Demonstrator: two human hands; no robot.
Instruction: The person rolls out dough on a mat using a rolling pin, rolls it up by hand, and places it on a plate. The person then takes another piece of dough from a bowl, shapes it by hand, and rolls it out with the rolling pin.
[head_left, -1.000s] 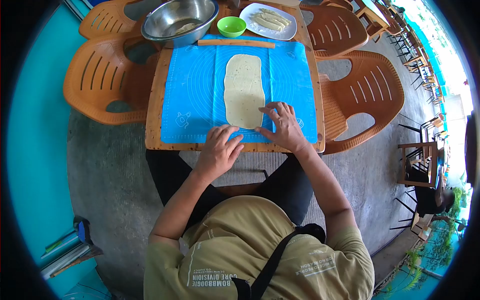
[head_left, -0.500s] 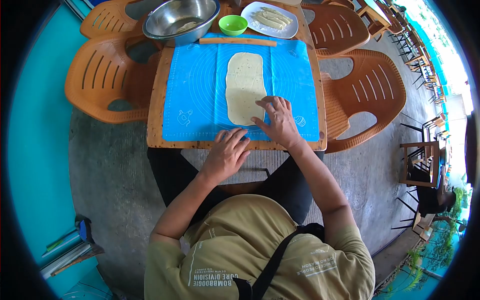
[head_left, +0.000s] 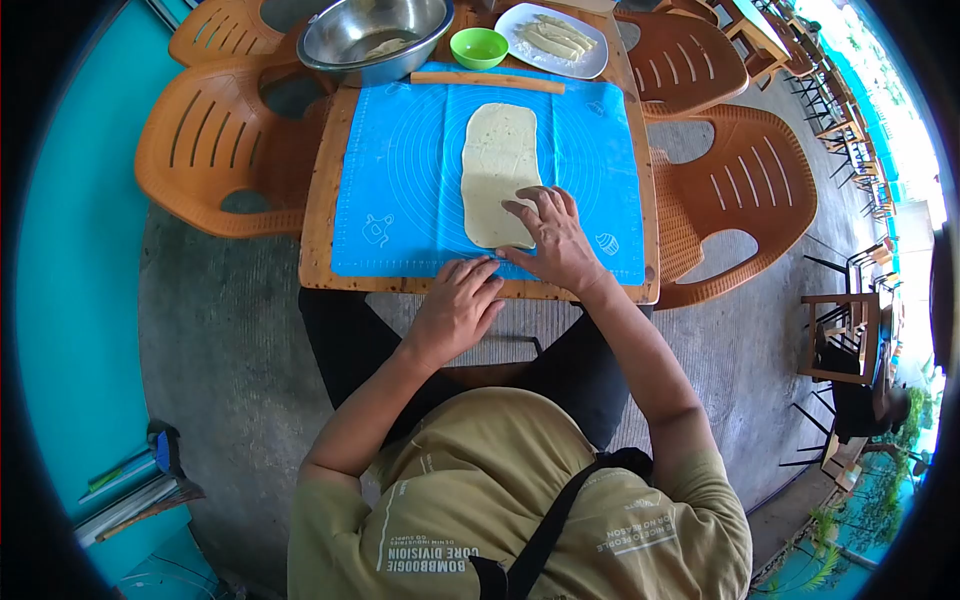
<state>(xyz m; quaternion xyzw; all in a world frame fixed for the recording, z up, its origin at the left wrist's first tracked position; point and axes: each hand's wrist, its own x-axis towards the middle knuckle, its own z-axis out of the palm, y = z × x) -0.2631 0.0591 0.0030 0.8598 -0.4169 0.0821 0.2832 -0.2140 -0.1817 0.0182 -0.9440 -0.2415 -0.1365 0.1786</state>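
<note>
A long flat sheet of rolled dough [head_left: 500, 160] lies lengthwise on a blue silicone mat [head_left: 390, 190] with printed circles. My right hand [head_left: 558, 240] is over the dough's near right corner, fingers curved and spread from the thumb. Its thumb tip is at the dough's near edge, and it grips nothing that I can see. My left hand [head_left: 458, 308] rests at the mat's front edge, just short of the dough. Its fingers are extended and loosely apart, holding nothing. Beyond the dough, a wooden rolling pin [head_left: 488, 82] lies across the mat's far edge.
At the back of the wooden table [head_left: 318, 225] stand a metal bowl [head_left: 375, 65] with some dough inside, a green bowl [head_left: 479, 48] and a white plate [head_left: 590, 66] holding dough strips. Orange chairs [head_left: 240, 150] flank both sides. Another person [head_left: 865, 410] is far right.
My right thumb has moved down and left, closer to my left fingertips at the dough's near edge. The view has shifted slightly; the dough keeps its shape.
</note>
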